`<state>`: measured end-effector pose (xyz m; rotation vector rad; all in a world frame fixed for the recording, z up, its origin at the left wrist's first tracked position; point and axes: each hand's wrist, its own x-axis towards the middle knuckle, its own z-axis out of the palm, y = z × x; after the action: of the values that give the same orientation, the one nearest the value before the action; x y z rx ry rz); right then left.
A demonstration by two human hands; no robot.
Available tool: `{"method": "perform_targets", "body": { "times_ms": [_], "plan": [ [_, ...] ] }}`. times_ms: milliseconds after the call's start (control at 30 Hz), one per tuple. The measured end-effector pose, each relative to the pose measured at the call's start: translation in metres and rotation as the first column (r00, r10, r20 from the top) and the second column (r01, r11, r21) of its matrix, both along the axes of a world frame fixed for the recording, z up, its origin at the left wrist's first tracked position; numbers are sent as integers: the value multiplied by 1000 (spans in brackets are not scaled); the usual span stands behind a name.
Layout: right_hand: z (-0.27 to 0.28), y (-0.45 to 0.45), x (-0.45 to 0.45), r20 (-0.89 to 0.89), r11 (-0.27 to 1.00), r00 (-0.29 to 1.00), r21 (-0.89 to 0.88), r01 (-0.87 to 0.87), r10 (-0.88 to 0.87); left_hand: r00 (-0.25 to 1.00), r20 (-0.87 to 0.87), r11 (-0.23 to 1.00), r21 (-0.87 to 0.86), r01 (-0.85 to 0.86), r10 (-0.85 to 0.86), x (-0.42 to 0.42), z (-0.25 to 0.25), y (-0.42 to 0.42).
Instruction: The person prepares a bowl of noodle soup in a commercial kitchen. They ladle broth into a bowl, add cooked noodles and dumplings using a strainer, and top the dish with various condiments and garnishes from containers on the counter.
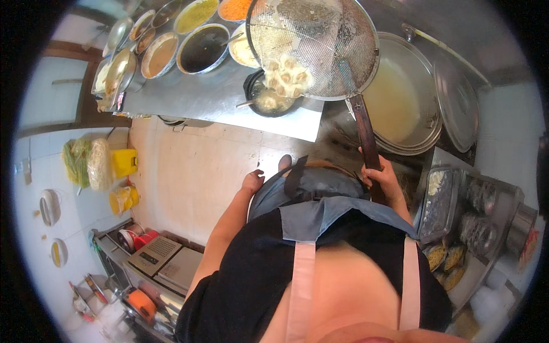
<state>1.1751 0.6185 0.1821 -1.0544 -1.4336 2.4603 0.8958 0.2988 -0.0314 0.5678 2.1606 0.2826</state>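
Note:
My right hand (382,175) is closed on the dark wooden handle of a large round mesh strainer (319,47). The strainer is tilted, and a clump of pale dumplings (288,77) lies at its lower left rim. Below that rim stands a black bowl (274,109) with broth, some food and a spoon handle sticking out to the left. My left hand (253,182) hangs beside my apron, away from the counter, with nothing visible in it; its fingers are partly curled.
On the steel counter (171,96) stand several bowls, among them a bowl of dark sauce (203,49). A large pot of cloudy liquid (394,98) is at the right, its lid (456,103) leaning beside it. A metal tray (437,206) and strainer baskets of noodles (435,256) lie nearer on the right.

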Motion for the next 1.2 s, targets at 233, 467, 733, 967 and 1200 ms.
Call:
{"method": "perform_targets", "body": {
  "times_ms": [233,467,733,967,1200],
  "plan": [
    [-20,4,-16,66,975,996,212,-70,58,998,-55,1000,-18,4,-5,-2,-17,-31],
    [-14,7,-16,75,989,997,145,-35,25,1000,-9,1000,-1,19,-19,-8,-28,-29],
    [26,0,11,48,978,985,-124,170,-165,996,27,996,-31,84,-83,-13,-38,-15],
    [11,27,97,131,931,927,149,333,-352,972,-95,974,52,220,-214,-12,-43,-3],
    [33,49,104,485,804,722,570,166,-493,987,3,984,70,161,-161,-3,-22,28]
  ]
}}
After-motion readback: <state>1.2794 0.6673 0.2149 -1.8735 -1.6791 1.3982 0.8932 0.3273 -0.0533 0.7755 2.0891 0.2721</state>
